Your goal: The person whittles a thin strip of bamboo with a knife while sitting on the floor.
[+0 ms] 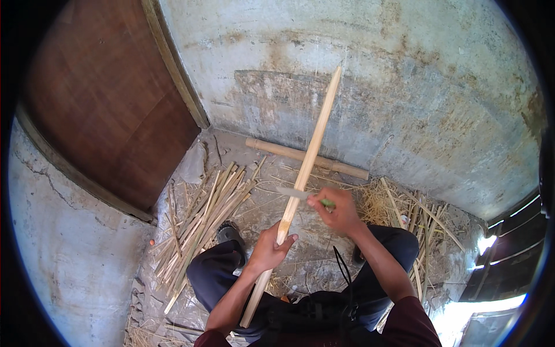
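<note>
Bamboo is what both hands are working on: a long pale bamboo strip (310,151) is slanting up from the person's lap toward the grey concrete wall (404,87), its top end reaching high against that wall and its lower end running down past the left forearm. The left hand (270,248) is wrapping closed around the strip a little below its middle, fingers curled over the front and thumb on the near side. The right hand (341,211) is gripping shut on the green handle of a knife (300,195), and the blade is lying flat across the strip just above the left hand, touching it.

The person is sitting low, with knees in dark trousers (214,272) spreading to either side and one dark shoe (229,233) showing beside the left knee. A pile of split bamboo slats (202,220) is lying on the floor to the left, fanning out toward the brown wooden door (110,110). A thicker bamboo pole (277,150) is lying along the foot of the wall, behind the held strip. Straw-like shavings (381,202) are littering the floor on the right, near more slats.
</note>
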A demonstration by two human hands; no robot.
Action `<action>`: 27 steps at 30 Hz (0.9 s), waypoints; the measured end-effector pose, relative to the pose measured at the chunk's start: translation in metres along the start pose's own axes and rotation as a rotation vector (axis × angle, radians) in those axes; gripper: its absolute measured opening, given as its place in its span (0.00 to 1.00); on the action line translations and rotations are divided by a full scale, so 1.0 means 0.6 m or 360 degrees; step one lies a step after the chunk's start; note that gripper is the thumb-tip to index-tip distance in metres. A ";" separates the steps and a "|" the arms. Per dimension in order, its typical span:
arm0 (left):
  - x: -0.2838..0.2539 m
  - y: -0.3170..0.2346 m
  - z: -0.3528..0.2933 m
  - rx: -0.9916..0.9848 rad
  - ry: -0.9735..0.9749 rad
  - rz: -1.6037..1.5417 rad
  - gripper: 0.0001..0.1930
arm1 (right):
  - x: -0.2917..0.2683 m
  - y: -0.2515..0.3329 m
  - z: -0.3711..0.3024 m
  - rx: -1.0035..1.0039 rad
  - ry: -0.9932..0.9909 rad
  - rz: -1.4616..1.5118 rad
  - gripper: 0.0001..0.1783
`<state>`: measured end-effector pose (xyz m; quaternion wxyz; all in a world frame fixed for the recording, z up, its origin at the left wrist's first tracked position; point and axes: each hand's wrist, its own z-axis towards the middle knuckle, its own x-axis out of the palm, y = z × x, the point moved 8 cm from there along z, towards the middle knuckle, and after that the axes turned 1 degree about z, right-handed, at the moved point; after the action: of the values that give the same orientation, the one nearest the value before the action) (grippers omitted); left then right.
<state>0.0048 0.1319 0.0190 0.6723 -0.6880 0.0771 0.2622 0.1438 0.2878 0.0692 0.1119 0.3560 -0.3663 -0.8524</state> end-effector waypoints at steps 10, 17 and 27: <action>0.001 -0.003 -0.002 0.0051 0.0013 -0.0015 0.13 | -0.034 -0.006 0.017 -0.0055 -0.0308 -0.0050 0.07; 0.000 0.005 -0.008 -0.0006 0.0044 -0.0035 0.11 | -0.041 -0.020 0.027 -0.0104 -0.0372 0.0029 0.05; -0.002 0.000 -0.023 0.0038 0.0071 0.0026 0.15 | -0.059 -0.054 0.041 0.0030 -0.0430 0.0116 0.04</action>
<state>0.0070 0.1184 0.0190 0.6763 -0.6850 0.1007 0.2514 0.1544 0.3402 0.0767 0.0890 0.2255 -0.3987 -0.8844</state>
